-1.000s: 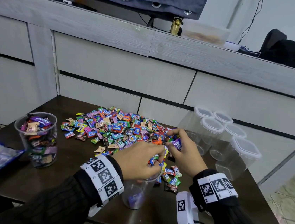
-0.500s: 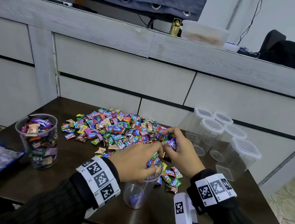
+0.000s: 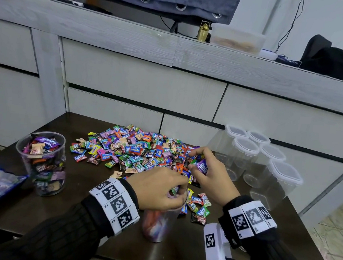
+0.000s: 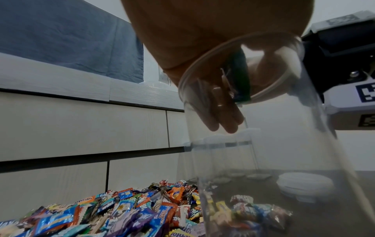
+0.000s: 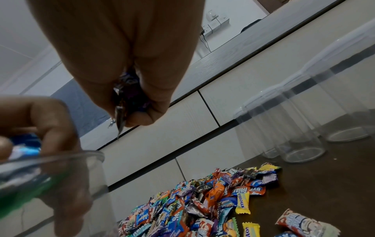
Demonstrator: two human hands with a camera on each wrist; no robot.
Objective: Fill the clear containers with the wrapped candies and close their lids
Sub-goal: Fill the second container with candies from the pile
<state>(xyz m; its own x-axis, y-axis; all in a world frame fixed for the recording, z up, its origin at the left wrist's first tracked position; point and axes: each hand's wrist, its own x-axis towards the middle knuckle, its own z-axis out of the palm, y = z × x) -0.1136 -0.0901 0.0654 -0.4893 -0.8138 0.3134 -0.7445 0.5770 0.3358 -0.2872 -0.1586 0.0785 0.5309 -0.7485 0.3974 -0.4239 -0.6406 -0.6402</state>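
left hand (image 3: 157,189) fingers curled over rim of clear round cup (image 3: 158,224), pinching crinkly green candy. right hand (image 3: 210,177) grips glossy purple wrapper (image 3: 203,165) above candy pile (image 3: 138,149) on dark table (image 3: 84,212). lidded jars (image 3: 248,160) right.

The room was a bit dim, with soft, even light and only faint shadows. The dark table (image 3: 17,215) shone a little below the open container (image 3: 156,224). Straight cabinet lines bent near the edges of the head view. In both wrist views the hands and that container looked blurry, and the candy pile (image 4: 113,213) behind it was sharper.
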